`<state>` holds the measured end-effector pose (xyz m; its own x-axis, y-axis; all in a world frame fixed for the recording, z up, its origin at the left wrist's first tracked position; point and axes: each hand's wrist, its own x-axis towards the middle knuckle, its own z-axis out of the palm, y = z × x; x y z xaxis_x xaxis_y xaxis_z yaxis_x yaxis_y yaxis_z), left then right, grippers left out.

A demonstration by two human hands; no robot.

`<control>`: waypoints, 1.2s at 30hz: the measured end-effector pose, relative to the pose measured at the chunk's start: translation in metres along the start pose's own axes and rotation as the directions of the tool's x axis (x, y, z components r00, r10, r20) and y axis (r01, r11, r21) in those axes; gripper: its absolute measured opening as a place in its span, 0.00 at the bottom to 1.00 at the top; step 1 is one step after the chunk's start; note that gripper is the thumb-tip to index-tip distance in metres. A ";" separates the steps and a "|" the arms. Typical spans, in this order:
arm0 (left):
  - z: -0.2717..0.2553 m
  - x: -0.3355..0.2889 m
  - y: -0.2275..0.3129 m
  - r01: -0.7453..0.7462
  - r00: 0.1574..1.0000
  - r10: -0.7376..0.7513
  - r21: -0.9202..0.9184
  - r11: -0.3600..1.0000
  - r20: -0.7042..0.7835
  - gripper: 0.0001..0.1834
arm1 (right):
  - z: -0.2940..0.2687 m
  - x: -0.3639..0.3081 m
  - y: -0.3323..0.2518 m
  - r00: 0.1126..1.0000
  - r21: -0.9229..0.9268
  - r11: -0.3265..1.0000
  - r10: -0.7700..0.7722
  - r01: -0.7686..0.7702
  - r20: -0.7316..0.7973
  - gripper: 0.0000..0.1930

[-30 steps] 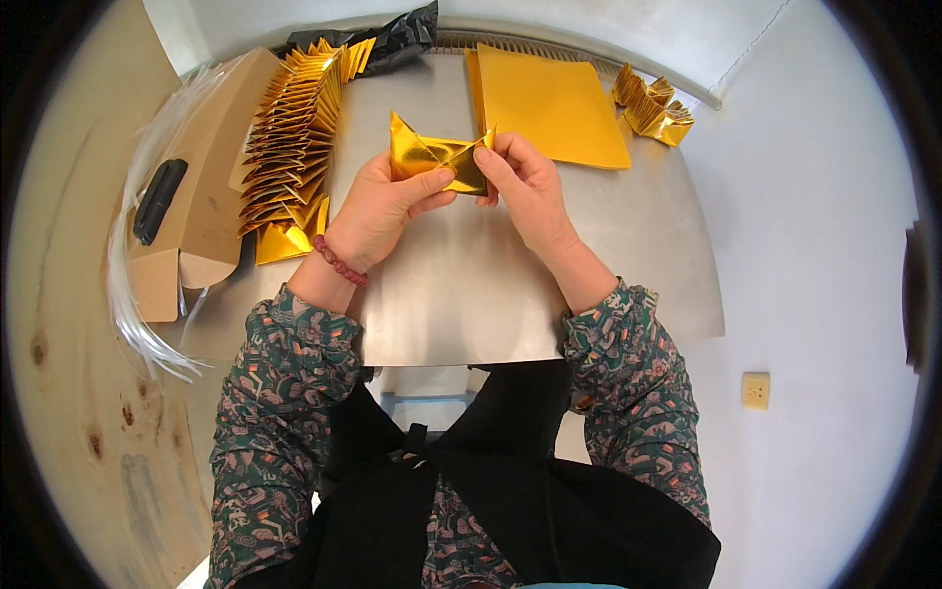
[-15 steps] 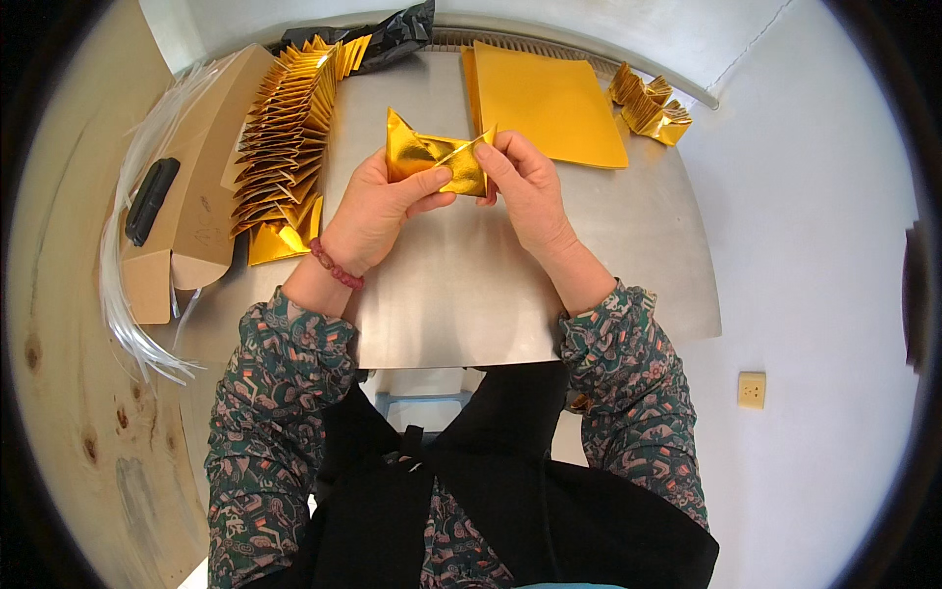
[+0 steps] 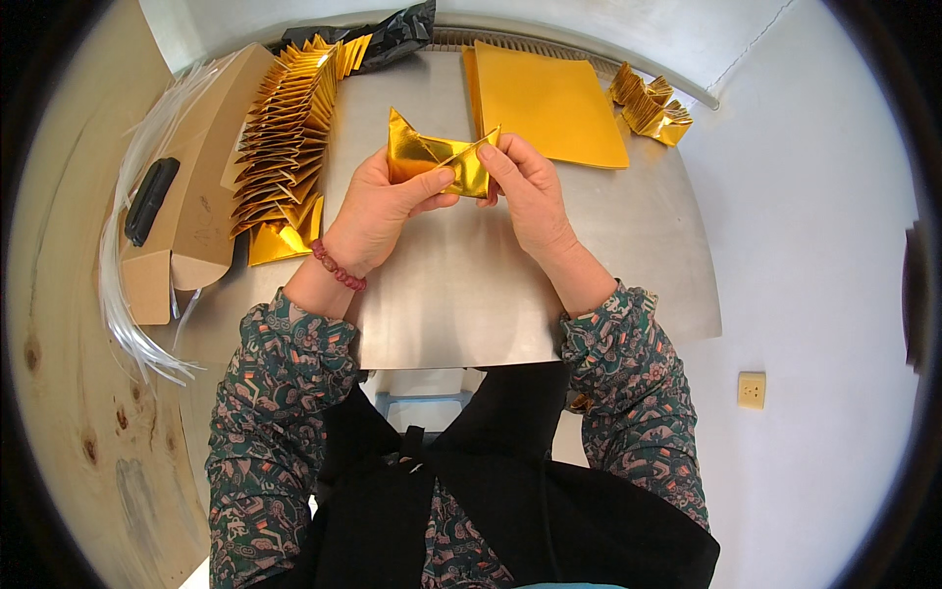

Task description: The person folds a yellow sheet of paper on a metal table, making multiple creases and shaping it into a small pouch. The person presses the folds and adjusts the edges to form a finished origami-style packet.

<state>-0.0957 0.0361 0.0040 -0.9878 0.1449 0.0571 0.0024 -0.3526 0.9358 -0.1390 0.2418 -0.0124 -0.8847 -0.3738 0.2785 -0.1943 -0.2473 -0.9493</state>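
Observation:
Between my hands, above the metal table (image 3: 471, 294), is a folded gold foil paper (image 3: 417, 157) with a pointed corner standing up at each end. My left hand (image 3: 378, 206) grips its lower left part, the thumb lying along the front. My right hand (image 3: 530, 191) pinches the right end, thumb against the front fold and fingers mostly hidden behind. To the left runs a long row of folded gold pieces (image 3: 285, 137), packed close together. Beyond my right hand lies a stack of flat gold sheets (image 3: 554, 103).
A cardboard box (image 3: 201, 216) stands at the left, with white plastic strips (image 3: 116, 265) and a black handle-like object (image 3: 152, 201) on it. A black plastic bag (image 3: 400, 37) lies at the back. More folded gold pieces (image 3: 653, 108) sit far right, near the wall (image 3: 805, 216).
The foil paper has shifted very slightly to the right and tilted, so its front fold lines show more clearly. Both hands keep their grip.

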 end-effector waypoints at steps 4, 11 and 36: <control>0.000 0.000 0.000 0.001 1.000 -0.001 0.004 1.000 0.009 0.16 | -0.001 0.001 0.003 1.000 0.024 1.000 -0.010 0.011 -0.001 0.10; -0.001 0.001 -0.002 0.012 1.000 -0.012 0.001 1.000 0.011 0.17 | -0.001 0.000 0.000 1.000 0.022 1.000 -0.015 0.015 0.000 0.11; 0.001 -0.002 -0.004 0.042 0.997 -0.045 0.042 0.998 0.064 0.17 | -0.006 -0.001 -0.006 0.992 0.028 0.996 -0.082 0.085 -0.098 0.10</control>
<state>-0.0933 0.0377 0.0000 -0.9750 0.2191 0.0372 -0.0327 -0.3072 0.9511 -0.1394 0.2486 -0.0078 -0.9031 -0.2629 0.3395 -0.2567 -0.3030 -0.9177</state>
